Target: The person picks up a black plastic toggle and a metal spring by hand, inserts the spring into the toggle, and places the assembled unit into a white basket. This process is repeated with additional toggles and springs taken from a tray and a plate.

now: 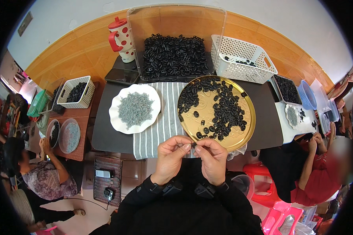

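Note:
Over the near edge of the gold tray (250, 133), my left hand (170, 158) and my right hand (212, 159) meet fingertip to fingertip. Between them they pinch a small black plastic part (193, 145), mostly covered by the fingers. Many loose black oval parts (228, 105) with holes lie spread on the tray. To the left, a white scalloped plate (115, 117) bears a heap of small silvery pieces (135, 109) that look like screws. A grey striped cloth (166, 129) lies under the plate and the tray.
A clear bin (176, 19) heaped with black parts stands at the back, beside a white perforated basket (243, 72). A red-dotted tumbler (124, 43) and a dark phone (121, 76) are at the back left. Co-workers sit left and right; a red stool (262, 188) is at my right.

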The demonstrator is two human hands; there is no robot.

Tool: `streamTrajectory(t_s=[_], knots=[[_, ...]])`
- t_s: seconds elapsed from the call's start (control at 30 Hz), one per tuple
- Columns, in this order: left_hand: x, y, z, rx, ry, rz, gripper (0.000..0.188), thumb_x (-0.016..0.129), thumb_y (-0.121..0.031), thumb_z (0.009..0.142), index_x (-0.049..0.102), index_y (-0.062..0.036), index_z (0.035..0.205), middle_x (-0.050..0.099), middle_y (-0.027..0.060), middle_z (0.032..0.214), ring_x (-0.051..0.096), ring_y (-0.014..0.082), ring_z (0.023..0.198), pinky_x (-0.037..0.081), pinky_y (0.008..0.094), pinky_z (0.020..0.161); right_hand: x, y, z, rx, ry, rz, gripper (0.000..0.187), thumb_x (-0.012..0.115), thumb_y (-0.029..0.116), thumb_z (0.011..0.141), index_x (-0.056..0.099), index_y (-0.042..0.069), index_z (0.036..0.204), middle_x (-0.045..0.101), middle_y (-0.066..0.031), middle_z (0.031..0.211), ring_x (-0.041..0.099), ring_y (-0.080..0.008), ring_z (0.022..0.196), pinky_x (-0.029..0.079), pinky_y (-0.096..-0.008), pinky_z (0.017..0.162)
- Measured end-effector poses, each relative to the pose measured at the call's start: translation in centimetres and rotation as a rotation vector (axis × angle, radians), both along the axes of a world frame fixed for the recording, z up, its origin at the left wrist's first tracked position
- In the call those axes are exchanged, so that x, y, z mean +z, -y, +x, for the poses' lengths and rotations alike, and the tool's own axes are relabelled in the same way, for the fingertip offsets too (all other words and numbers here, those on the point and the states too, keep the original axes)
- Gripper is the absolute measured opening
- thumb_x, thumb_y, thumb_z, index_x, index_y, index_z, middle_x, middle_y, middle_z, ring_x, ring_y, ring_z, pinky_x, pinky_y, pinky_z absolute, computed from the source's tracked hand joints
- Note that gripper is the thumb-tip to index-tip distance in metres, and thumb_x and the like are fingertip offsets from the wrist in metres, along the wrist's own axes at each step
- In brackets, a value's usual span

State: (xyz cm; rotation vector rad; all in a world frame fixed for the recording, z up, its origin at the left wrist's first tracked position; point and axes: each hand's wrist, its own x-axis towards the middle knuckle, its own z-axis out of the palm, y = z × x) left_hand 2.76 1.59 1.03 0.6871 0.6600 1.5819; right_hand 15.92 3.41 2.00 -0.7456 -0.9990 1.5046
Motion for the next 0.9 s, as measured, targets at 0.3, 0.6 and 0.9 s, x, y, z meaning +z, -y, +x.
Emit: streamTrajectory(t_s=[0.3, 0.6, 0.9], knots=[[-0.23, 0.06, 0.33, -0.002, 0.009, 0.006, 0.008, 0.059, 0.002, 0.089, 0.063, 0.003, 0.096, 0.064, 0.0061, 0.093, 0.058, 0.0092, 0.079, 0.047, 0.0232, 0.075, -0.18, 0.16, -0.57, -0.055, -0.008, 0.037, 0.011, 0.057, -0.006, 0.088, 0.061, -0.005, 0.098, 0.063, -0.0064, 0.085, 0.058, -0.0102, 0.072, 0.047, -0.0218, 0.068], [-0.6, 0.08, 0.53, 0.03, -0.012, -0.002, 0.009, 0.061, 0.001, 0.089, 0.063, 0.0031, 0.097, 0.064, 0.0061, 0.092, 0.058, 0.0092, 0.079, 0.048, 0.0229, 0.074, -0.21, 0.43, -0.89, -0.109, 0.038, 0.096, 0.01, 0.057, -0.005, 0.089, 0.06, -0.004, 0.098, 0.061, -0.0053, 0.085, 0.058, -0.0092, 0.073, 0.047, -0.0212, 0.068], [-0.11, 0.19, 0.64, 0.037, -0.021, -0.009, 0.009, 0.061, 0.001, 0.089, 0.063, 0.0032, 0.097, 0.065, 0.0062, 0.09, 0.059, 0.0097, 0.077, 0.048, 0.0231, 0.073, -0.16, 0.43, -0.79, -0.096, 0.025, 0.079, 0.009, 0.056, -0.004, 0.089, 0.059, -0.004, 0.097, 0.06, -0.0052, 0.087, 0.058, -0.0089, 0.074, 0.048, -0.0213, 0.069]])
